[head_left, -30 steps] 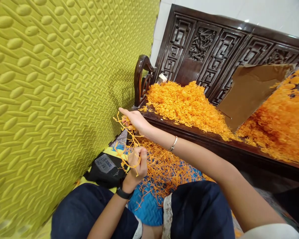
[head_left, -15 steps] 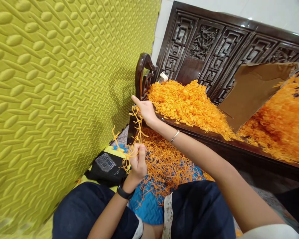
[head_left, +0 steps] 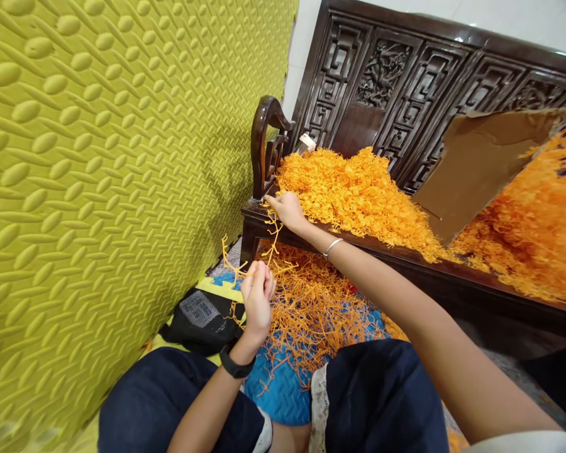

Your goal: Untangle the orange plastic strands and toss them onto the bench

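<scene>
My left hand is closed around the lower part of a thin, branching orange plastic strand, whose side twigs stick out past the fingers. Above it, at the bench's front corner, my right hand pinches the upper end of the same strand, which runs between the two hands. The right fingertips are partly hidden. Under and behind my hands, a tangled heap of similar orange strands lies on a blue foam mat between my knees.
A dark carved wooden bench carries a mound of small frilly orange pieces. A cardboard sheet leans between it and another orange pile. A yellow foam panel rises at left; a black bag lies below it.
My right hand has moved slightly right, and its outstretched index finger has come down. My left hand has risen a little with the strand. The view has shifted slightly.
</scene>
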Tool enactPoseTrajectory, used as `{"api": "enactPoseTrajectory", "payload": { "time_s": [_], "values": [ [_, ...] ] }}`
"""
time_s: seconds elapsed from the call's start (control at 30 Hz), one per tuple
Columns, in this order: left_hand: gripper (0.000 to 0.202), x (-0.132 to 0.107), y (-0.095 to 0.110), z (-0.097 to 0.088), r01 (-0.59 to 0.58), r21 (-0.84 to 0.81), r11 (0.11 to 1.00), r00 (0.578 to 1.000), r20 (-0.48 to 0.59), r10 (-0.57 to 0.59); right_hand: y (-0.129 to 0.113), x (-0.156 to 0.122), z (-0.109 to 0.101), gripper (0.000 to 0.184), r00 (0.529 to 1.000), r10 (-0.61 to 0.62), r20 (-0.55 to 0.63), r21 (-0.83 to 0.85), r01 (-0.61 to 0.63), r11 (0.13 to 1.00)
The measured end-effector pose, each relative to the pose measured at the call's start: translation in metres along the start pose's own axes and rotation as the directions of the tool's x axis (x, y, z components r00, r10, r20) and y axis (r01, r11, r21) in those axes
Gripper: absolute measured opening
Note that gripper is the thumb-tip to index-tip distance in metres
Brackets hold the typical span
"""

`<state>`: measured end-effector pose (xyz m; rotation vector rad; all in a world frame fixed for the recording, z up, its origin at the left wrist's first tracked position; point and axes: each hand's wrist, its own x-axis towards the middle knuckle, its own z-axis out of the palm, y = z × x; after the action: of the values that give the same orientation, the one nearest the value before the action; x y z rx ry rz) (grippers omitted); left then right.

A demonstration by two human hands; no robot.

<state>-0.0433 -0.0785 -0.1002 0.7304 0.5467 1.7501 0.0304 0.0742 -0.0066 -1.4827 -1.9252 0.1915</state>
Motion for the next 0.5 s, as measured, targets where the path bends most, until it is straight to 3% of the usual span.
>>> {"api": "enactPoseTrajectory", "payload": {
  "time_s": [0.33, 0.5],
  "values": [
    [0.040, -0.001, 0.014, 0.000, -0.020, -0.051, 0.998, 1.000, -0.018, 0.019, -0.014, 0.007, 0.002, 0.055, 0.993, -0.088, 0.074, -0.035, 0.091, 0.995],
    [0.039, -0.005, 0.021, -0.001, -0.018, -0.068, 0.998, 1.000, -0.020, 0.017, -0.019, 0.013, 0.004, 0.053, 0.999, -0.034, 0.013, -0.055, 0.034, 0.998]
  ]
}}
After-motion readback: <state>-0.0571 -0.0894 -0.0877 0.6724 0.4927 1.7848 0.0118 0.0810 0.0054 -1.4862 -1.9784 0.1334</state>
